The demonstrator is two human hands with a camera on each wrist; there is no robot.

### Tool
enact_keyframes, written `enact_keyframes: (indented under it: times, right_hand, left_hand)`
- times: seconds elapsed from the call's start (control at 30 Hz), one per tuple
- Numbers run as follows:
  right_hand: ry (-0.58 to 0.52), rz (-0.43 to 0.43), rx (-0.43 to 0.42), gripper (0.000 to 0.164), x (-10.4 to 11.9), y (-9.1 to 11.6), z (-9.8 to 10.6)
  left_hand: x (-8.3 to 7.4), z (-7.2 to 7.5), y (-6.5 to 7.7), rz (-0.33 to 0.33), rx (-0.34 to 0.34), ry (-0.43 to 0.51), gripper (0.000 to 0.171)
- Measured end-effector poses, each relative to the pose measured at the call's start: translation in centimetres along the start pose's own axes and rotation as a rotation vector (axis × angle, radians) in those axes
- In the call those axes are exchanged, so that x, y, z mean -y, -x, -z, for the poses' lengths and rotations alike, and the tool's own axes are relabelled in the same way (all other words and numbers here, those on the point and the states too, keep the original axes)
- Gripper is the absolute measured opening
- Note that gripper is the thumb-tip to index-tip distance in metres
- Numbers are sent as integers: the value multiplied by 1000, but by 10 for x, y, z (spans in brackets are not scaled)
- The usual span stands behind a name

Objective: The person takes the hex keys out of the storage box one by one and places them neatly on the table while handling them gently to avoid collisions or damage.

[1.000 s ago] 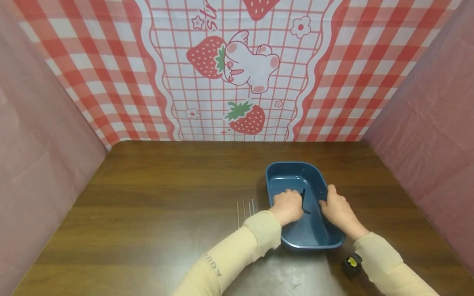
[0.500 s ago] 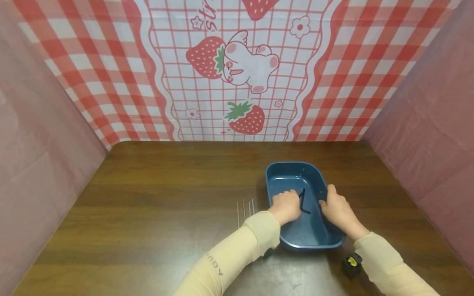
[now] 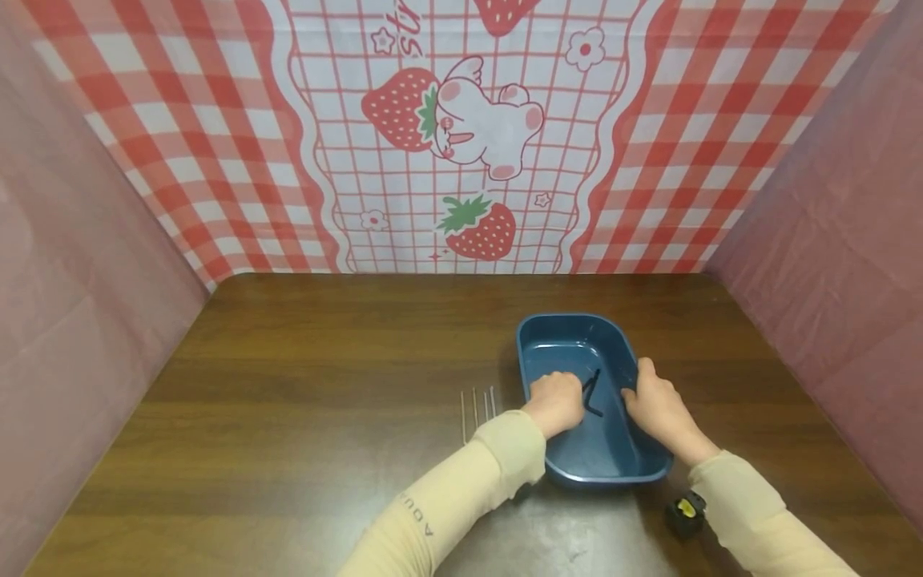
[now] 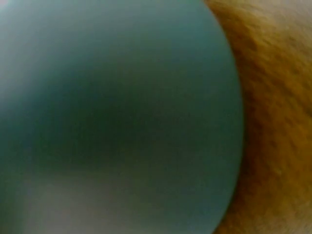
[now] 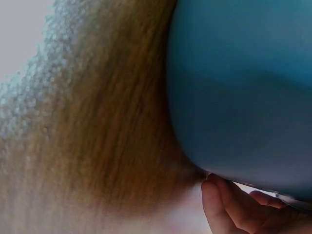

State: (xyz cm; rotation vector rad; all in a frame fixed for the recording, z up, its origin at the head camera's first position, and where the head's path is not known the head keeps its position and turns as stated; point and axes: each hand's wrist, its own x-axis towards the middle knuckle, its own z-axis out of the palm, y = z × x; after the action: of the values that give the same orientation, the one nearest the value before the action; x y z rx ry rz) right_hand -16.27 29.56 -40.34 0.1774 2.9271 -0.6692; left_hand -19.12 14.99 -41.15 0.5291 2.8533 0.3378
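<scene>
A deep blue rectangular tray [image 3: 598,461] with rounded corners stands on the table right of centre. My left hand [image 3: 557,403] reaches into it over the left wall, knuckles up and fingers curled. Black L-shaped hex keys [image 3: 590,401] show beside its fingertips, one seeming to run under the fingers, which are mostly hidden. With thumb inside and fingers outside, my right hand [image 3: 658,407] grips the tray's right rim. In the right wrist view, fingers [image 5: 234,207] touch the tray's outer wall [image 5: 243,117]. The left wrist view holds only the blurred tray wall [image 4: 146,97].
Several thin metal rods [image 3: 476,409] lie side by side on the wooden table [image 3: 303,385], left of the tray. A small black object with a yellow patch [image 3: 685,517] sits by the right sleeve. A checked strawberry cloth [image 3: 461,160] hangs behind, pink cloths at the sides.
My left hand has shifted slightly left inside the tray. The black hex key by its fingers has turned a little, its far end moving right. The right hand keeps its grip.
</scene>
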Motion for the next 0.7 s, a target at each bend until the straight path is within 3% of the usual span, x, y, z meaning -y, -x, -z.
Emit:
enact_keyframes:
  times: [0.1, 0.7]
  right_hand:
    - [0, -1, -2, 52, -1, 0, 0]
    - [-10, 15, -5, 51, -1, 0, 0]
  left_hand:
    - [0, 0, 0, -3, 0, 12, 4]
    - [1, 3, 3, -19, 18, 51, 14]
